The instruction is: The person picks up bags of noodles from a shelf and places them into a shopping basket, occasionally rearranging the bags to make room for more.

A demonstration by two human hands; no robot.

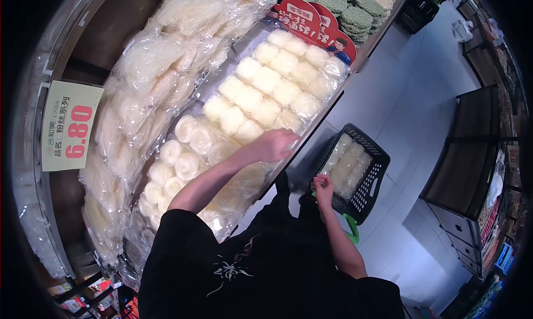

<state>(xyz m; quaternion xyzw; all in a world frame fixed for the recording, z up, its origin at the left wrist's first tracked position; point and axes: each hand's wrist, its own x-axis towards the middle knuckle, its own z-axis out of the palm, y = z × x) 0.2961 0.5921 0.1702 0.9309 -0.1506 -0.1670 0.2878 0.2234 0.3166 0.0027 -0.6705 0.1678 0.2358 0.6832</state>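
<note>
My left hand (277, 145) is closed above the front edge of the shelf, beside clear plastic film (240, 185) that covers part of the coiled noodles. What its fingers hold, if anything, is blurred. Round white noodle coils (187, 165) lie near my left forearm, and blocks of pale dried noodles (266, 79) stand in rows beyond. My right hand (323, 187), fingers curled together, is at the near rim of a black shopping basket (380, 165). A green handle (351, 228) shows beside that forearm. Inside the basket are clear-wrapped packs of pale noodles (348, 161).
Bagged glass noodles (161, 69) fill the upper shelf, next to a price sign (72, 125) reading 6.80. Red signs (316, 26) divide off green noodle cakes (355, 18). Another black basket (417, 11) is farther down the tiled aisle (411, 102); shelving (463, 147) lines the right.
</note>
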